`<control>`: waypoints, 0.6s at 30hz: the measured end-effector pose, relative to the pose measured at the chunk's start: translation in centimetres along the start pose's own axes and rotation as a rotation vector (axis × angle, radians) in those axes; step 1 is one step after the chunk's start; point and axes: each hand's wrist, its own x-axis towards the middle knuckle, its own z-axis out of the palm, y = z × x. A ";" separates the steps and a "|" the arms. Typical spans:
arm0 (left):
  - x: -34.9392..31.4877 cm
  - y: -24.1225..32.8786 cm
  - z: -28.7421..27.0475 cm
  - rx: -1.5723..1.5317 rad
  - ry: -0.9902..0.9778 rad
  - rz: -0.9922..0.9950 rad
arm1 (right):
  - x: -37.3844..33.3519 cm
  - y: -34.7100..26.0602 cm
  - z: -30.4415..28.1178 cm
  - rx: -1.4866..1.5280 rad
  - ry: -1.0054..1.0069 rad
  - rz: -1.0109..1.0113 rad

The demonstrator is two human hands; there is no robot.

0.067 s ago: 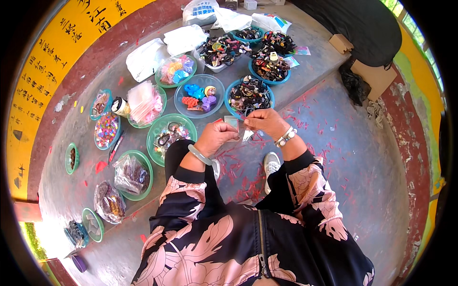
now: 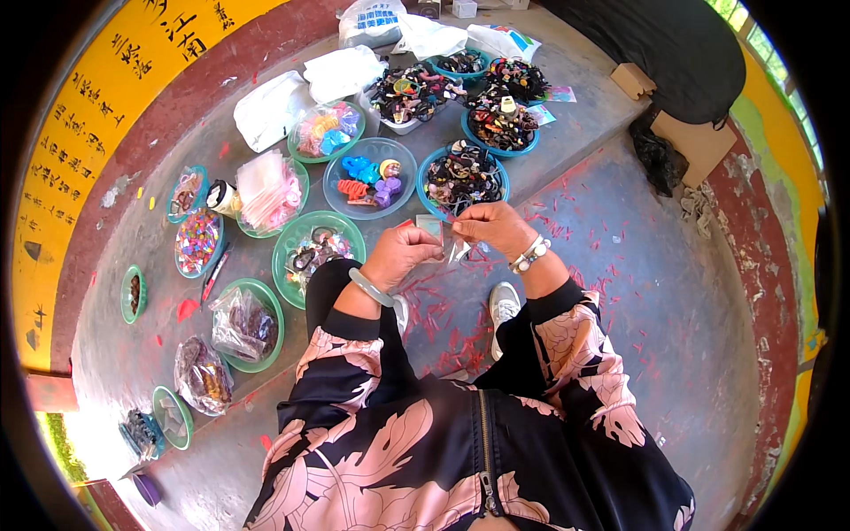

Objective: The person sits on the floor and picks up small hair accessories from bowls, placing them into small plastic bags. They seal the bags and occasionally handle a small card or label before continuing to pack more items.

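Observation:
Between thumb and fingers, my left hand [image 2: 400, 258] pinches a small clear plastic packet [image 2: 431, 228] with a reddish and pale green part showing. My right hand [image 2: 500, 230] is closed at the packet's right side, thumb against forefinger. A whitish scrap of film [image 2: 459, 253] hangs below its fingertips; whether it is joined to the packet I cannot tell. Just beyond my hands stands a blue basin [image 2: 506, 182] heaped with dark hair ties [image 2: 465, 177]. To the left of my left hand is a green basin [image 2: 282, 265] of mixed hair ties and small packets.
Further basins hold colourful coils [image 2: 359, 170], pink plastic bags [image 2: 266, 193] and bright beads [image 2: 197, 241]. White sacks [image 2: 273, 111] lie at the back. Red scraps [image 2: 452, 341] litter the floor around my shoes [image 2: 505, 305]. A step edge runs beside the basins.
The whitish scrap below my right fingers has shifted slightly. Both hands stay in nearly the same place.

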 end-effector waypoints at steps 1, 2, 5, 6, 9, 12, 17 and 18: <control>0.0 -0.2 -0.1 0.023 -0.002 0.009 | 0.1 0.0 0.0 -0.023 -0.004 0.005; 0.2 -0.5 -0.3 0.046 -0.004 0.018 | 0.2 0.1 0.1 -0.047 -0.008 0.009; 0.0 0.0 -0.2 0.031 -0.008 0.000 | 0.2 0.2 0.1 -0.049 -0.014 0.004; -0.1 0.2 0.0 0.012 -0.009 -0.013 | 0.2 0.3 0.0 -0.039 -0.016 -0.001; 0.0 0.2 0.0 -0.022 -0.013 -0.015 | 0.3 0.6 -0.1 -0.002 -0.029 0.006; -0.1 0.3 0.0 0.009 -0.012 -0.016 | 0.1 0.3 -0.2 -0.015 -0.051 0.025; -0.1 0.0 -0.1 -0.044 -0.008 -0.028 | 0.0 0.0 -0.1 0.014 -0.074 0.005; -0.1 0.1 -0.1 -0.034 -0.004 -0.028 | 0.0 0.0 -0.1 0.013 -0.087 -0.007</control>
